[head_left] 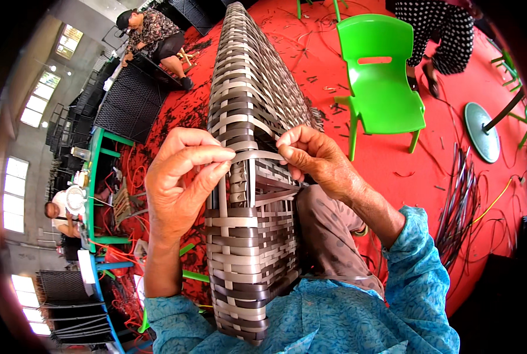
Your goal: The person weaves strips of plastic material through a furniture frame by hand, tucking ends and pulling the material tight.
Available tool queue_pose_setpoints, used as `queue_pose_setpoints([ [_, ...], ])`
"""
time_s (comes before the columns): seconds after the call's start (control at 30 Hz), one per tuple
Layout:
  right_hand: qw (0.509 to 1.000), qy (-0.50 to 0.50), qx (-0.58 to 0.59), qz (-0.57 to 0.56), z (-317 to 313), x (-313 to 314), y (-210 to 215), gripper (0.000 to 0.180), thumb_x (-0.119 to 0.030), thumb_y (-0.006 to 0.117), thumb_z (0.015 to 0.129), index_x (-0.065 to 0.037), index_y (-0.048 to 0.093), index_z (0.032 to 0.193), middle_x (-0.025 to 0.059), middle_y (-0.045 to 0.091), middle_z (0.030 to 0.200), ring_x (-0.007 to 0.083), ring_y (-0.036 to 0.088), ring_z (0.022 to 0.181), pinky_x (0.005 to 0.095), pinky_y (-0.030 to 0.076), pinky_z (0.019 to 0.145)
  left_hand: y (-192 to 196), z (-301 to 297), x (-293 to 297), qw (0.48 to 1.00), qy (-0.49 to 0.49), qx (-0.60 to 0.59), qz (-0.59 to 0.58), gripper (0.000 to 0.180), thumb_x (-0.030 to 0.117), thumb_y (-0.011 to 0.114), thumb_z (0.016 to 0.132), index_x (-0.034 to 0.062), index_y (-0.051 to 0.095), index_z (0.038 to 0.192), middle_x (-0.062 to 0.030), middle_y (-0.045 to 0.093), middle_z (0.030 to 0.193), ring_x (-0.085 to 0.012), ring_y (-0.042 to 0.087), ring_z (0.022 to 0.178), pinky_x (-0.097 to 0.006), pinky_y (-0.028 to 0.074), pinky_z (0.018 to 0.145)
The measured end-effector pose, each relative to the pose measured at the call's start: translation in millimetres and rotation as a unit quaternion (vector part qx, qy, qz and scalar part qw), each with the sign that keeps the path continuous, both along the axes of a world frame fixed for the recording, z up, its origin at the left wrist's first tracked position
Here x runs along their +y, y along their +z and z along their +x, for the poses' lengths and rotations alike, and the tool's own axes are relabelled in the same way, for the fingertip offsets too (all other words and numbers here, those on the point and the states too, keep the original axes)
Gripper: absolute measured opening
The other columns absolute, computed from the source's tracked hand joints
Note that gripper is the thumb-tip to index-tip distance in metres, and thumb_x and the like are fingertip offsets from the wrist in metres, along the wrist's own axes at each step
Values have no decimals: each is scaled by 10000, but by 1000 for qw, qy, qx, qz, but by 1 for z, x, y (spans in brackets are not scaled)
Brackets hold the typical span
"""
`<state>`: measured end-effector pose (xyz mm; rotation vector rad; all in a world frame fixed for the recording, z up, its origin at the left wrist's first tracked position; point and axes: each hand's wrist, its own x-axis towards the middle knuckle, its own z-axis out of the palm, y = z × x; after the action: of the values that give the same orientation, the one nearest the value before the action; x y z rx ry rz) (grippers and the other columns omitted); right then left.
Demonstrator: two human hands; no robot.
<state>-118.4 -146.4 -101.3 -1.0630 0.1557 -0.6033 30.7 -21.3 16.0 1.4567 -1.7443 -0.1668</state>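
Observation:
A long woven panel (234,253) in grey, beige and dark brown flat strips stands on edge in front of me, running away from my lap. Across its narrow top edge lies a light grey weaving strip (257,155). My left hand (181,177) pinches this strip at the panel's left side, thumb and forefinger together. At the right side my right hand (316,154) pinches the strip's other end between thumb and fingers. Just below the strip, a gap in the weave bares part of the frame (252,186). My right knee is against the panel's right side.
A green plastic chair (387,94) stands ahead to the right on the red floor (416,171). Loose dark strips (458,206) lie at the right, near a round table base (481,133). One person (151,35) works far left; another (437,35) stands behind the chair.

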Motion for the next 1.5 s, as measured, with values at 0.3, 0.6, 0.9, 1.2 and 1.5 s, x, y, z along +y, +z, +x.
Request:
queue_pose_setpoints([
  [0.3,996,-5,-62,60,25,18,-18,148,-198,547,874,-84,520,964,-32,532,745,33,476,569,165,395,502,-9,-7,-4,984,44,-171,-29,247,-22,534,708,11,627,935,-98,498,940,-168,501,810,-245,413,700],
  [0.6,994,-89,-67,-15,33,32,-22,137,-161,507,894,-61,528,986,-14,526,736,45,474,591,197,436,535,-6,-17,1,962,91,-257,-18,261,-8,634,690,45,656,945,-44,529,807,-173,491,712,-258,413,605],
  [0.9,863,-367,-63,-341,22,33,-16,207,-61,564,806,-37,585,1011,125,609,868,269,600,768,340,462,675,-5,-19,3,963,101,-248,1,283,-60,639,672,36,652,939,-53,541,824,-175,505,703,-263,419,588],
  [1.2,790,-394,7,-470,11,24,8,216,-66,651,684,-92,601,893,61,524,759,247,555,710,345,440,630,-9,-18,4,965,110,-238,-12,267,-65,640,678,26,649,930,-58,536,813,-180,510,714,-262,421,607],
  [1.5,907,-247,-47,-336,17,28,5,166,-19,642,725,-11,551,863,86,574,738,230,575,634,302,476,555,-12,-13,6,960,106,-260,-25,278,-43,659,665,32,652,932,-54,538,817,-182,497,709,-263,415,604],
])
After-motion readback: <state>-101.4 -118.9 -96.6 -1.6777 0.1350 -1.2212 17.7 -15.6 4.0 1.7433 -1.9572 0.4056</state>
